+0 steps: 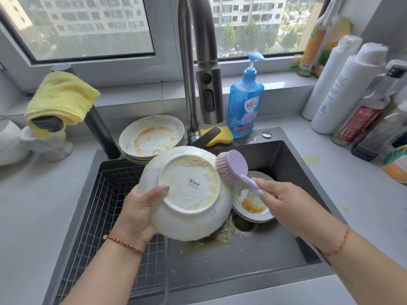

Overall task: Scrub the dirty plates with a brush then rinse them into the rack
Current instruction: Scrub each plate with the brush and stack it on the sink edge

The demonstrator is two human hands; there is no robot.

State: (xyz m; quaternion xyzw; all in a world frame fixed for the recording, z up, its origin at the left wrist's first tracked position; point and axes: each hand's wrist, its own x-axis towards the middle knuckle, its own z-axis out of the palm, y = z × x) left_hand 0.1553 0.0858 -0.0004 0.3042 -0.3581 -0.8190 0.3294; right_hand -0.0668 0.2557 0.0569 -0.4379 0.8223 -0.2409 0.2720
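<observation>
plates: one white plate (187, 194) is being held bottom-up over the sink (286, 155), foam and orange-brown residue clinging to its underside
left hand: the left hand (141, 208) is gripping that plate by its left edge, thumb pressing on the foot ring, fingers curled out of sight behind
right hand: the right hand (286, 201) is holding the handle of the purple brush (231, 165), fingers closed round it, bristles touching the plate's upper right rim
stage: scrubbing is looking underway on this plate; rinsing seems not yet begun, since no water is showing under the faucet (207, 84)
left to do: a dirty stack (152, 137) is waiting on the desk behind the sink, another stained plate (253, 205) is lying by the drain
rack: the wire rack (114, 205) in the sink's left part is showing no plates yet
</observation>
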